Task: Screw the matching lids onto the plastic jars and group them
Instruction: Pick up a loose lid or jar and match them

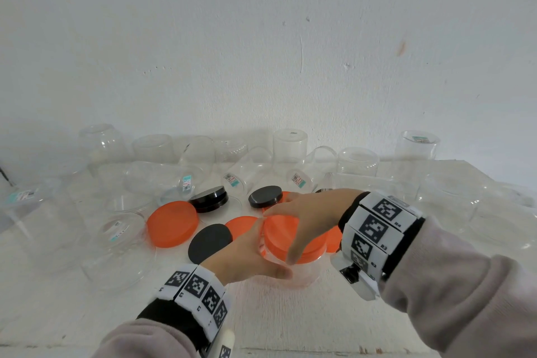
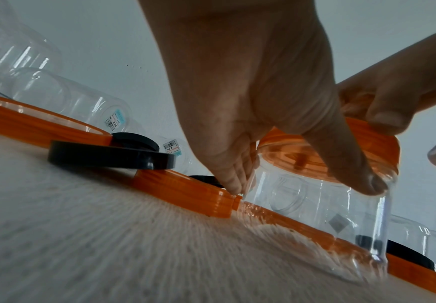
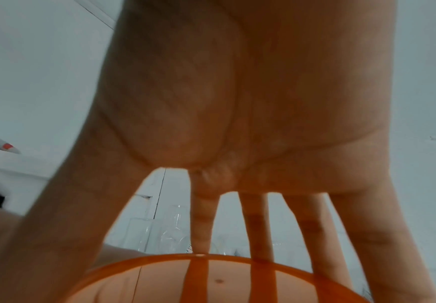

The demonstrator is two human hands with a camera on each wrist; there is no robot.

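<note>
A clear plastic jar point(image 1: 302, 272) stands upright near the table's front, with an orange lid point(image 1: 283, 234) on its mouth. My left hand point(image 1: 250, 256) grips the jar's wall from the left, thumb across the front; the same jar point(image 2: 323, 215) and left hand point(image 2: 263, 102) show in the left wrist view. My right hand point(image 1: 308, 212) reaches over from the right and grips the lid's rim with spread fingers and thumb. In the right wrist view the fingers point(image 3: 258, 225) curl down around the orange lid point(image 3: 211, 280).
Loose orange lids point(image 1: 173, 224) and black lids point(image 1: 209, 243) lie behind and left of the jar. Several clear lidless jars point(image 1: 290, 148) stand or lie along the white wall and at both sides. Bare white tabletop point(image 1: 290, 322) spreads in front.
</note>
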